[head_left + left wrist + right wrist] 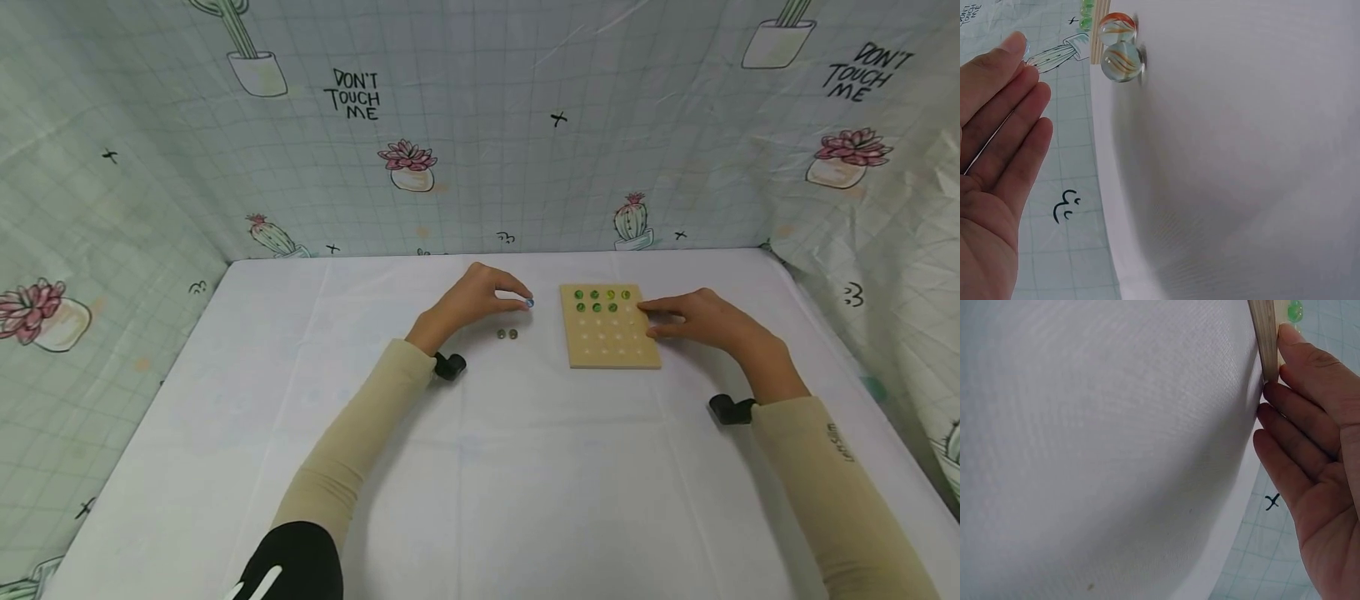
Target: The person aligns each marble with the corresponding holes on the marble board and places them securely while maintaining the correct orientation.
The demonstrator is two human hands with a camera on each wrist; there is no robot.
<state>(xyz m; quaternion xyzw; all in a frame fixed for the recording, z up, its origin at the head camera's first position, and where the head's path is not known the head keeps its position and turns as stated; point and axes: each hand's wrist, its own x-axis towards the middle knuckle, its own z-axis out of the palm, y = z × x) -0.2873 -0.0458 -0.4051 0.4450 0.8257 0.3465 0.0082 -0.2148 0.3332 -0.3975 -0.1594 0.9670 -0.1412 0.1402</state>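
Note:
My left hand (477, 298) pinches a small bluish glass marble (529, 302) between thumb and index fingertip, held above the table left of a wooden board. In the left wrist view that marble (1027, 46) is mostly hidden behind the thumb; the other fingers extend. Beneath this hand, two clear marbles with orange swirls, one marble (1122, 61) against another marble (1117, 29), lie on the cloth. Several green marbles (595, 295) sit in the back two rows of the square board (576, 352). My right hand (705, 319) touches the board's right edge with thumb and fingertips, its fingers fairly straight.
A white cloth covers the table (480, 500). Behind and at both sides hangs a pale gridded curtain (480, 100) printed with potted plants. The board's front rows show bare round hollows (602, 337).

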